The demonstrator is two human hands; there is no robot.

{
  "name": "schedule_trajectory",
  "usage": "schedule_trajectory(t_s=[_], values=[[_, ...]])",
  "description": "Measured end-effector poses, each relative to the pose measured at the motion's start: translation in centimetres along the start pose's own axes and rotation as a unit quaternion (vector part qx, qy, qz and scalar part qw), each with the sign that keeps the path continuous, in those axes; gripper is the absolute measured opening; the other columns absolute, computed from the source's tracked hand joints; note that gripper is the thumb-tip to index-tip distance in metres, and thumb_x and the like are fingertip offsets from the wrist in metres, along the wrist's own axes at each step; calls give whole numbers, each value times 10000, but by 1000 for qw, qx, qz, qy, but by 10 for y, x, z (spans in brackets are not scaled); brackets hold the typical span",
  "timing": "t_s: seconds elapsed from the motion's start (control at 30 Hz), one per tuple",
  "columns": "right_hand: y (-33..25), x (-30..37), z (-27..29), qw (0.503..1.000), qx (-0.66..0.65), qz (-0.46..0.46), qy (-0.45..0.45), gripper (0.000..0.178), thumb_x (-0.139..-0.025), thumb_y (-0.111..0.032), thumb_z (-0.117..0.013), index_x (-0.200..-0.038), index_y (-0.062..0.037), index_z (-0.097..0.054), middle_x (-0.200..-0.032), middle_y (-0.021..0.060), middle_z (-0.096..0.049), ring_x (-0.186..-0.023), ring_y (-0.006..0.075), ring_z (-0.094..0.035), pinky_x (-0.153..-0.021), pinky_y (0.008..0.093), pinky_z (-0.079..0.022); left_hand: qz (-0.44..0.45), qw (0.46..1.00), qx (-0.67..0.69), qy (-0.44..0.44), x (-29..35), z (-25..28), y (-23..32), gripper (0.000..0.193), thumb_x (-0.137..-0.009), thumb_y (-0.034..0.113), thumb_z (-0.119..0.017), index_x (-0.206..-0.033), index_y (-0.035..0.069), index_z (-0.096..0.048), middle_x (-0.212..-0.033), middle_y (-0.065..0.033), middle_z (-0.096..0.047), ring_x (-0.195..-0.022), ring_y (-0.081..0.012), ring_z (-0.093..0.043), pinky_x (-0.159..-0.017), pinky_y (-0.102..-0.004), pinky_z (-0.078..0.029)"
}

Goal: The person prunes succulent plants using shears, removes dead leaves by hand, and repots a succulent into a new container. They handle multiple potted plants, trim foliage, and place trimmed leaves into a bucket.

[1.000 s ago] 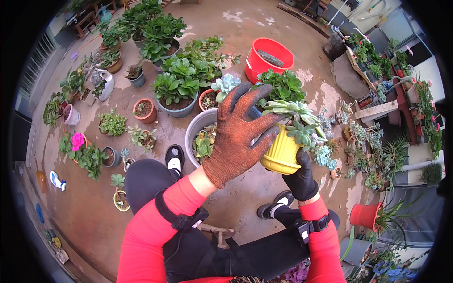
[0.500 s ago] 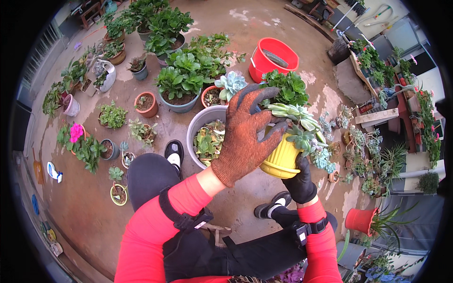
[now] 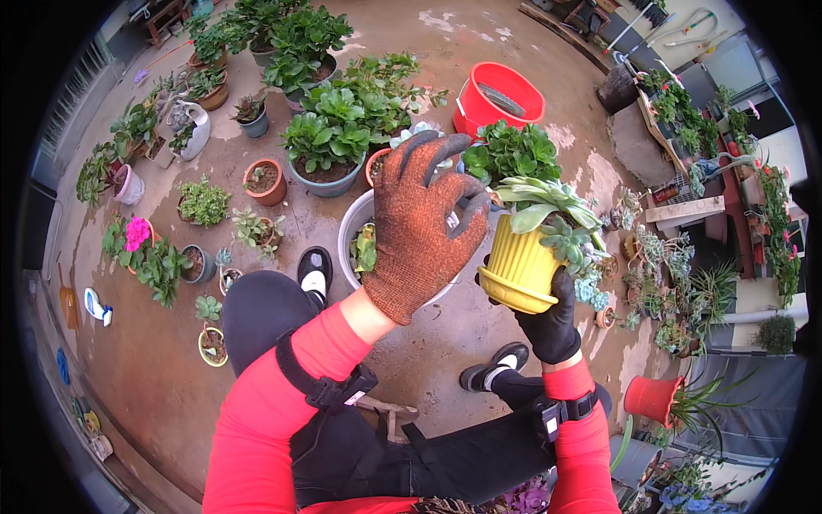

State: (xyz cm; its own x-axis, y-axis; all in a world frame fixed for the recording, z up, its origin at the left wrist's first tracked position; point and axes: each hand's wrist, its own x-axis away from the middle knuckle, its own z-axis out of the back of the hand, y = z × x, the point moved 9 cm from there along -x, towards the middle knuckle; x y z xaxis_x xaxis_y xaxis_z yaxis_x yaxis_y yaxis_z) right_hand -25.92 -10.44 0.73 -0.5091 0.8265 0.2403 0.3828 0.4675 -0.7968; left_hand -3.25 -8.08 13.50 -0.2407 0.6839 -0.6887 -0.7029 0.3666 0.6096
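A ribbed yellow flowerpot (image 3: 524,267) with a saucer-like base holds a pale green succulent (image 3: 548,206) whose leaves spill over its right side. My right hand (image 3: 552,325), in a black glove, grips this pot from below and tilts it slightly. To its left is my left hand (image 3: 428,227), in an orange-brown glove with dark fingers. Its fingers are bent, with thumb and forefinger drawn together in a pinch; anything between them is too small to make out. Under that hand stands a grey tub (image 3: 347,248), with withered yellow-green leaves (image 3: 364,248) partly showing inside.
A red bucket (image 3: 505,86) stands ahead, beside a leafy green plant (image 3: 518,152). Several potted plants cover the floor at left, among them a terracotta pot (image 3: 265,182). More succulents (image 3: 668,265) crowd the right. A white spray bottle (image 3: 98,306) lies far left.
My left hand has drawn back left from the succulent, and its fingers have curled in. The yellow pot has shifted slightly right and down in my right hand, showing more of its side.
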Motion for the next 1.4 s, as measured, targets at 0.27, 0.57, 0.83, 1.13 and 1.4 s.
schedule_trajectory(t_s=[0.27,0.57,0.83,1.13,1.4], values=[[-7,1,6,997,60,38,31,857,-887,-618,-603,-1491,-59,-364,-1425,208,-514,-1279,358,-548,-1050,474,-453,113,981,72,-142,15,-30,-28,301,-798,255,-770,-1048,95,-722,-1351,-151,-528,-1311,-366,-417,-1113,-497,-316],[-5,14,26,904,411,117,4,486,-886,-74,-590,-1361,-82,-489,-1411,138,-519,-1299,323,-501,-1098,424,-381,153,841,439,-275,26,-60,-6,357,-962,150,-617,-1301,38,-604,-1414,-138,-506,-1310,-255,-500,-1104,-384,-407],[-15,19,23,824,541,168,-16,415,-905,-47,-581,-1312,-65,-504,-1316,134,-545,-1220,318,-524,-1036,426,-412,191,825,461,-267,23,-72,-12,393,-906,196,-717,-1270,81,-625,-1287,-110,-607,-1207,-227,-587,-1049,-359,-464],[-22,18,11,785,584,205,-5,502,-681,180,-547,-1130,-34,-608,-1101,240,-591,-1027,453,-557,-868,477,-467,-87,944,256,-190,28,-56,-1,304,-965,156,-570,-1255,82,-627,-1274,-125,-615,-1193,-280,-593,-1037,-370,-488],[-3,22,48,862,500,79,-19,493,-998,-239,-535,-1452,-76,-436,-1486,61,-447,-1387,212,-422,-1163,416,-333,-199,961,135,-137,26,-39,14,352,-922,111,-526,-1259,81,-623,-1294,-116,-613,-1221,-287,-582,-1052,-385,-478]])
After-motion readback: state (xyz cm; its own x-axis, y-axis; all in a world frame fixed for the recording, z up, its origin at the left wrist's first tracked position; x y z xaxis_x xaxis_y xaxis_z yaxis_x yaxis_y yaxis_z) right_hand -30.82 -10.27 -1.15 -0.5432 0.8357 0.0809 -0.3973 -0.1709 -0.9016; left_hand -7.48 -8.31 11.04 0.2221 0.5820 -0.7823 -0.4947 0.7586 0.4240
